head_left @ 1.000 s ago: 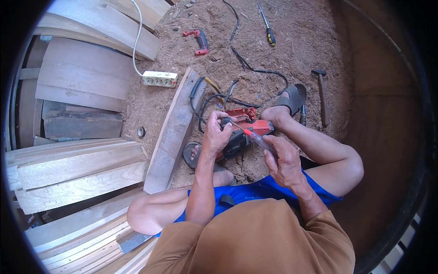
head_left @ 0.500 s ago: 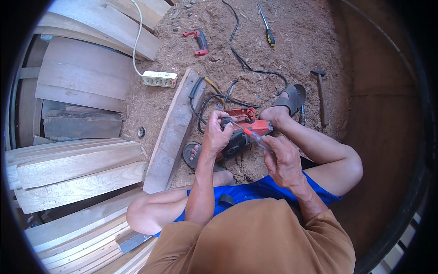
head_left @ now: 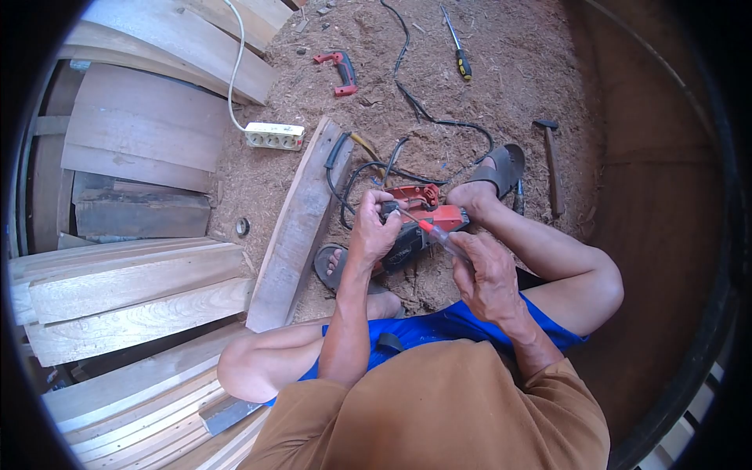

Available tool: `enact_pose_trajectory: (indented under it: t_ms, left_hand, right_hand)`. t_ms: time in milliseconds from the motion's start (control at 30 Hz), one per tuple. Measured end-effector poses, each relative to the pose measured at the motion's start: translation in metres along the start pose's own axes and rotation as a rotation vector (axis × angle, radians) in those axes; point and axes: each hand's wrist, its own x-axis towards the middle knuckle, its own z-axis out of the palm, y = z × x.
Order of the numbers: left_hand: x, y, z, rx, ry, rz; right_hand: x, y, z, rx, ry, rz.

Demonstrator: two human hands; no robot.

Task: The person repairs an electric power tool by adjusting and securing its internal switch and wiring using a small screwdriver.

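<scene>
Red and black power tool (head_left: 445, 217) sits on the dusty floor (head_left: 517, 86), between our two feet. Its open red part (head_left: 415, 193) is on the side away from us, and we can see a bit of wire in it.

Our left grip (head_left: 371, 232) is closed on a small black part (head_left: 388, 208), held up at the near side of the open red part. Our right grip (head_left: 487, 276) is closed around the see-through handle of a small screwdriver (head_left: 445, 238). The screwdriver has a red band and points up and left, with its tip at the small black part. We cannot tell if the tip is in a screw.

A black cord (head_left: 462, 123) bends over the floor past the tool. A long wood beam (head_left: 298, 235) lies to the left of our left sandal (head_left: 326, 269). Past the beam's far end are a white socket strip (head_left: 274, 136) and a loose red and black handle (head_left: 345, 72). A long screwdriver with a yellow and black handle (head_left: 464, 66) lies far off. On the right, a hammer (head_left: 554, 168) lies near our right sandal (head_left: 511, 167).
</scene>
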Motion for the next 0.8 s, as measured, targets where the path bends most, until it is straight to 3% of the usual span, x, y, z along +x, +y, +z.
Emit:
enact_pose_trajectory:
  t_ms: [233,333,433,533,633,733,800]
  left_hand:
    - [-0.001,0.004,0.002,0.091,0.037,0.021]
    - [0.0,-0.007,0.004,0.202,0.095,0.154]
    - [0.001,-0.012,0.003,0.171,0.094,0.116]
    - [-0.001,-0.007,0.003,0.168,0.113,0.138]
    - [-0.001,-0.01,0.005,0.175,0.126,0.166]
    - [0.001,-0.015,0.005,0.223,0.131,0.201]
    - [0.001,-0.014,0.005,0.201,0.118,0.171]
  right_hand:
    - [-0.002,0.005,0.011,0.071,0.055,0.022]
    - [-0.003,-0.001,0.012,0.075,-0.029,0.097]
    - [-0.002,-0.007,0.012,-0.197,-0.196,-0.007]
    - [-0.003,-0.006,0.012,-0.18,-0.22,0.01]
    - [-0.004,0.002,0.028,0.111,0.075,-0.033]
    - [-0.002,-0.006,0.019,0.493,-0.078,0.451]
    - [-0.003,0.0,0.023,0.606,-0.091,0.569]
